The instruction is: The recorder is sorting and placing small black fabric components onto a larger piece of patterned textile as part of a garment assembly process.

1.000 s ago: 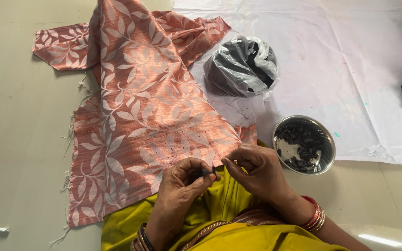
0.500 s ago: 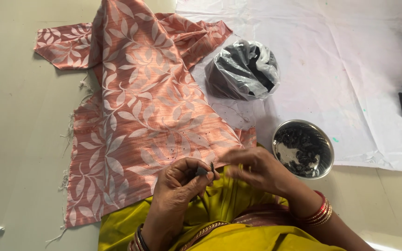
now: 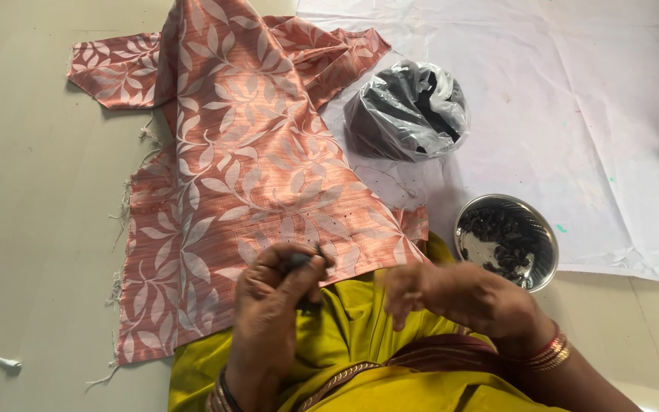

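Two hands over a yellow-green lap, left hand (image 3: 280,286) pinching a small dark bead (image 3: 299,261) at the pink leaf-patterned cloth's (image 3: 245,175) edge, right hand (image 3: 459,294) loosely open and blurred, steel bowl of dark beads (image 3: 506,240) and clear plastic bag of black pieces (image 3: 409,111) on white sheet (image 3: 589,99) nearby.

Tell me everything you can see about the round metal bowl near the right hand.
The metal bowl is round, shiny and silver-coloured, like steel. It stands upright on the edge of the white sheet, partly over the pale floor. It holds many small dark pieces, too small to identify. Nothing grips it; the right hand hovers just beside it, lower left, and seems not to touch it.
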